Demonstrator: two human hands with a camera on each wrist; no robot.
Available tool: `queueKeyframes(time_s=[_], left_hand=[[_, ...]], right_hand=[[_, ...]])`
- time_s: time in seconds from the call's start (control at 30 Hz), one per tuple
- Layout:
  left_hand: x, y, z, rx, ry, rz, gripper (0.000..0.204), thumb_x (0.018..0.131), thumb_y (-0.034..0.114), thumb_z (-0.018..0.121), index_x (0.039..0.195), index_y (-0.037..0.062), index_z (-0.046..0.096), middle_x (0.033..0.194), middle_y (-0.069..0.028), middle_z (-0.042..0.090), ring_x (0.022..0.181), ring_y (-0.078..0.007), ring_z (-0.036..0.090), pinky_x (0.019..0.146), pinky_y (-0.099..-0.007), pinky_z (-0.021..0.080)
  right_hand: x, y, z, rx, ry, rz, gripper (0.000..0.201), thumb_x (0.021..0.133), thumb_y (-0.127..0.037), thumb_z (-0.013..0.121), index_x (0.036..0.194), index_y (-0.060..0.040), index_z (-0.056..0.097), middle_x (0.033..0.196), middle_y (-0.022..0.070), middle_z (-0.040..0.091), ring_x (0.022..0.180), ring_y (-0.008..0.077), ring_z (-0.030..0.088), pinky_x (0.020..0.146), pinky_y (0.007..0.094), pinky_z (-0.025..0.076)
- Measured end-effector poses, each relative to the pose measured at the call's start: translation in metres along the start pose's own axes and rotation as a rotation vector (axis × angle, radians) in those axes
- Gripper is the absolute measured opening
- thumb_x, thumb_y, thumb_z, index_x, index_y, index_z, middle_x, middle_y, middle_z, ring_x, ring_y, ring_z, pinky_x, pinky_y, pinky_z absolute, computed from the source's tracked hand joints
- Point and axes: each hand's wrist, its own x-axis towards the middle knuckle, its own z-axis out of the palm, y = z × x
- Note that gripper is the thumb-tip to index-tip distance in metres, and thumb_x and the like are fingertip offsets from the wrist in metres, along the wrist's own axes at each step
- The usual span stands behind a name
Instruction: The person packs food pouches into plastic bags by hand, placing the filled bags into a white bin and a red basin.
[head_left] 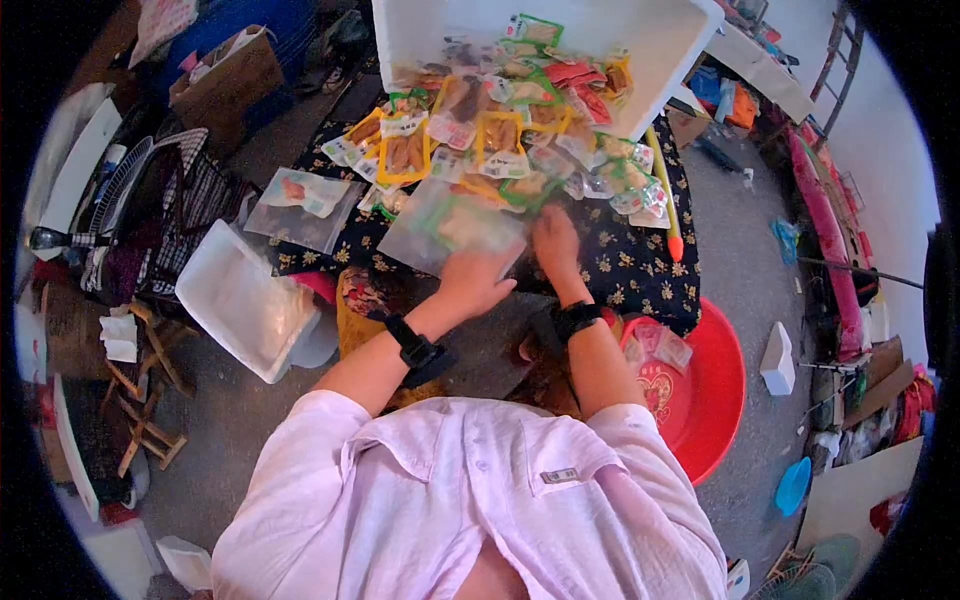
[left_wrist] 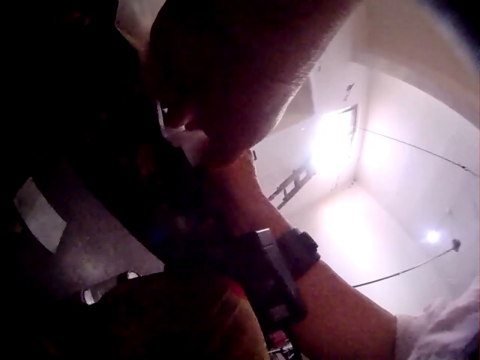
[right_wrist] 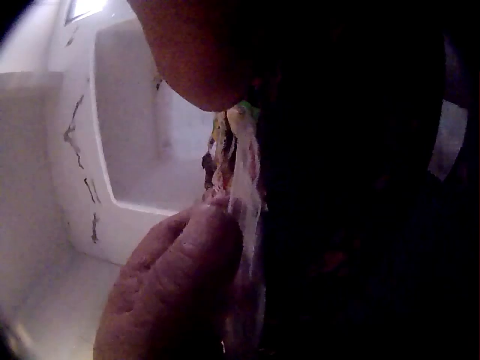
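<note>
A clear plastic bag [head_left: 405, 243] with a green-edged packet [head_left: 470, 222] inside lies at the near edge of the cloth-covered table. My left hand [head_left: 475, 278] grips the bag's near edge, blurred in the head view; in the right wrist view its thumb and fingers pinch the film [right_wrist: 246, 202]. At the bag's right end, my right hand [head_left: 556, 248] has its fingers curled in on the bag's edge. The left wrist view is dark, with whitish film [left_wrist: 189, 142] at the right hand's fingertips. Several food packets [head_left: 500, 140] are heaped just beyond both hands.
Behind the heap a white foam box [head_left: 425, 35] lies on its side. Another bag [head_left: 300, 225] with a packet lies at left, above a white foam tub [head_left: 245, 300]. A yellow stick [head_left: 662, 185] lies at right. A red basin [head_left: 715, 400] stands beside my right arm.
</note>
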Motion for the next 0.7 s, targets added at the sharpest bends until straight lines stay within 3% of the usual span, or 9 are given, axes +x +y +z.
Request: queueKeyframes(time_s=[0.17,0.33,0.4,0.47,0.53,0.7], left_hand=[[0.006,-0.002,-0.015,-0.211,0.012,-0.076,0.033,0.071,0.030,0.051,0.091,0.0038,0.053,0.081,-0.0154,0.054,0.080,-0.0331,0.049,0.070,-0.0405,0.039],[0.032,-0.040,-0.017,-0.023,0.100,-0.078,0.033,0.071,0.025,0.050,0.094,0.0021,0.053,0.086,-0.0171,0.054,0.085,-0.0321,0.049,0.074,-0.0398,0.040],[0.060,-0.058,-0.013,0.124,0.144,-0.075,0.031,0.071,0.023,0.050,0.093,0.0015,0.053,0.086,-0.0177,0.054,0.085,-0.0326,0.049,0.074,-0.0398,0.040],[0.088,-0.071,-0.029,-0.022,0.278,-0.086,0.026,0.072,0.021,0.049,0.088,0.0005,0.054,0.083,-0.0179,0.053,0.083,-0.0334,0.048,0.073,-0.0406,0.040],[0.118,-0.076,-0.052,0.044,0.229,-0.065,0.023,0.071,0.019,0.048,0.083,-0.0002,0.053,0.080,-0.0175,0.053,0.080,-0.0338,0.048,0.071,-0.0423,0.039],[0.198,-0.113,-0.057,0.329,0.425,0.156,0.019,0.068,0.014,0.047,0.080,0.0004,0.053,0.077,-0.0173,0.052,0.076,-0.0325,0.049,0.069,-0.0422,0.038]], right_hand=[[0.001,0.011,0.006,0.013,-0.004,-0.034,0.021,0.070,-0.011,0.049,0.088,-0.0026,0.052,0.085,0.0168,0.054,0.081,0.0336,0.051,0.070,0.0388,0.041],[-0.001,0.013,0.009,0.003,0.048,-0.065,0.021,0.069,-0.012,0.049,0.088,-0.0039,0.052,0.082,0.0169,0.054,0.079,0.0344,0.051,0.067,0.0401,0.041],[0.000,0.010,0.007,-0.020,0.016,-0.027,0.019,0.069,-0.012,0.049,0.086,-0.0040,0.052,0.081,0.0172,0.054,0.078,0.0351,0.051,0.066,0.0412,0.041],[0.003,-0.002,-0.001,-0.076,-0.083,0.037,0.016,0.069,-0.012,0.048,0.082,-0.0039,0.052,0.079,0.0174,0.054,0.077,0.0358,0.050,0.065,0.0423,0.040],[0.002,-0.007,-0.004,-0.046,-0.051,0.030,0.013,0.069,-0.012,0.048,0.079,-0.0037,0.051,0.077,0.0176,0.053,0.076,0.0363,0.050,0.064,0.0428,0.040],[0.003,-0.002,-0.003,-0.018,-0.058,0.009,0.013,0.068,-0.012,0.049,0.078,-0.0033,0.052,0.077,0.0176,0.053,0.075,0.0360,0.050,0.064,0.0417,0.040]])
